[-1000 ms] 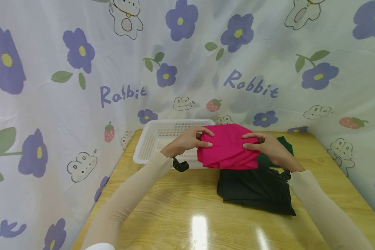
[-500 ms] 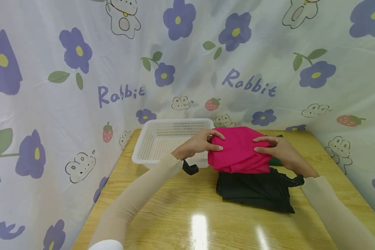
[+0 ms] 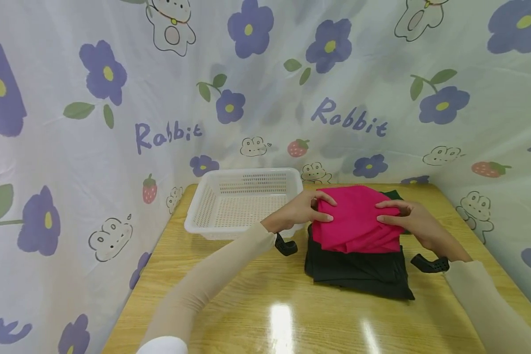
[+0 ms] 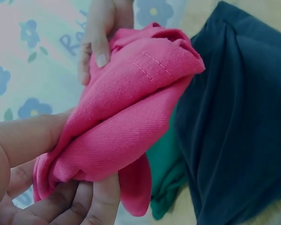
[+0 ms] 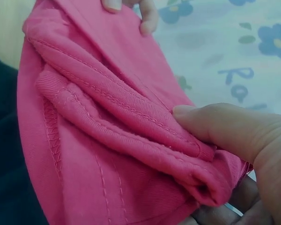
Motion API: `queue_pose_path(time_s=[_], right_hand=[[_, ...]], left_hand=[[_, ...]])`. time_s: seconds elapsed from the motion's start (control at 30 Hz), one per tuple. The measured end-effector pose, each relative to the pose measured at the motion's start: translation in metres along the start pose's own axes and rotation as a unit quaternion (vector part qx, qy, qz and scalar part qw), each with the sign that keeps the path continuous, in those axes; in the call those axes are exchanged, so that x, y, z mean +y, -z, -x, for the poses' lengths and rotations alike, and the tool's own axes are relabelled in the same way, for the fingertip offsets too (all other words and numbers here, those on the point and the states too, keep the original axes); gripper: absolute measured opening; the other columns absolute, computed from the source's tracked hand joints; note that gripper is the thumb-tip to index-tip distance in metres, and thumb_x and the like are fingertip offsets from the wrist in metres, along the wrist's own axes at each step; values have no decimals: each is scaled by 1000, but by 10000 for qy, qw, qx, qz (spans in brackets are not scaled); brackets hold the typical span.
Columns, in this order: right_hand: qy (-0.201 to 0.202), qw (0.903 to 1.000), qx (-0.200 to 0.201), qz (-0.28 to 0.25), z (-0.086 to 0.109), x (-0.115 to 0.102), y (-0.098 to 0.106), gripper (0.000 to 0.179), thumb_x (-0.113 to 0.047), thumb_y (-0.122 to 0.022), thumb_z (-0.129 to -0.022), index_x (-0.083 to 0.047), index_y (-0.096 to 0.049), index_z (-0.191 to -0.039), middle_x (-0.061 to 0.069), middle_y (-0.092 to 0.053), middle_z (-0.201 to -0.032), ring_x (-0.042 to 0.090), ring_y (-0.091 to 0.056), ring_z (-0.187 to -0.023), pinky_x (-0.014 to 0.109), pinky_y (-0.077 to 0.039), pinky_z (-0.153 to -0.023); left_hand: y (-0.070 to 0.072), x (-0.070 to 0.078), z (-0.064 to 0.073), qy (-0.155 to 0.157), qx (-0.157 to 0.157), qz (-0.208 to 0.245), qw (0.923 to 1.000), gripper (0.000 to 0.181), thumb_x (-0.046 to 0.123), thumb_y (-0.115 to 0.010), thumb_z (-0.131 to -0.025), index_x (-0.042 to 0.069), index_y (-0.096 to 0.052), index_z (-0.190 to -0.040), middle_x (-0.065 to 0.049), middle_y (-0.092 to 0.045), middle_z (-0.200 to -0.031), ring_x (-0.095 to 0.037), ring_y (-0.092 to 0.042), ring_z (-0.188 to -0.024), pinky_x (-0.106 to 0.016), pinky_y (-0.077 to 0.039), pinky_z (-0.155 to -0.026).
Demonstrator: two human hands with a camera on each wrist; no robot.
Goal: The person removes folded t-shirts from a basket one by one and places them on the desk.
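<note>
A folded bright pink garment, made of knit cloth with stitched hems, is held up between both hands. My left hand pinches its left side, thumb on top and fingers beneath in the left wrist view. On the opposite side my right hand grips the edge, its thumb pressing the layered hems in the right wrist view. Below the pink bundle lies a folded black garment, partly covered by it in the head view. Behind, a dark green garment shows only in part.
A white perforated plastic basket stands at the back left of the wooden table. A curtain printed with flowers and rabbits hangs behind and along both sides.
Both hands have carried the pink garment to the right and slightly nearer, from in front of the basket to over the black and green garments. The grip looks the same.
</note>
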State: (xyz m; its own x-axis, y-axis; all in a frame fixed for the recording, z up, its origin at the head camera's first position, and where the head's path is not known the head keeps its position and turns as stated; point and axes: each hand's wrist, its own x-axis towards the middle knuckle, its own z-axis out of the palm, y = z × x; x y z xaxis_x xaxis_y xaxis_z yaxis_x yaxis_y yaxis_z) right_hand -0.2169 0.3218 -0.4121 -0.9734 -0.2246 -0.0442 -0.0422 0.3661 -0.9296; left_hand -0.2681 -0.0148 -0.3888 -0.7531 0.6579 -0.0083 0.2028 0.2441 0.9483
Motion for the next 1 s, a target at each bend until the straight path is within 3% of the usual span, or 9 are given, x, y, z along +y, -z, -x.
queue_pose_path(time_s=[0.33,0.83,1.0], right_hand=[[-101,9996,184,165,26,21,24,47,-25,-73,-99,-11,-61,-142,-9,-63,-123,13,-64,-104,33,-58,-82],[-321,9967,542,508,54,55,55,49,-30,-72,-100,-11,-59,-144,-19,-50,-131,1,-55,-110,25,-55,-84],[-325,9959,680,509,63,61,63,47,-28,-71,-100,-11,-60,-144,-21,-47,-132,0,-52,-111,21,-53,-84]], left_hand=[[-35,-2,-22,-53,-213,-127,9997,33,14,-81,-91,18,-70,-122,-6,-64,-84,-14,-56,-71,-28,-51,-65],[-88,-1,-46,146,-370,627,9972,33,7,-80,-91,14,-71,-122,-6,-66,-84,-14,-58,-69,-26,-51,-62],[-102,-3,-53,191,-279,632,9974,31,7,-80,-90,16,-73,-119,-5,-67,-86,-13,-59,-71,-32,-54,-66]])
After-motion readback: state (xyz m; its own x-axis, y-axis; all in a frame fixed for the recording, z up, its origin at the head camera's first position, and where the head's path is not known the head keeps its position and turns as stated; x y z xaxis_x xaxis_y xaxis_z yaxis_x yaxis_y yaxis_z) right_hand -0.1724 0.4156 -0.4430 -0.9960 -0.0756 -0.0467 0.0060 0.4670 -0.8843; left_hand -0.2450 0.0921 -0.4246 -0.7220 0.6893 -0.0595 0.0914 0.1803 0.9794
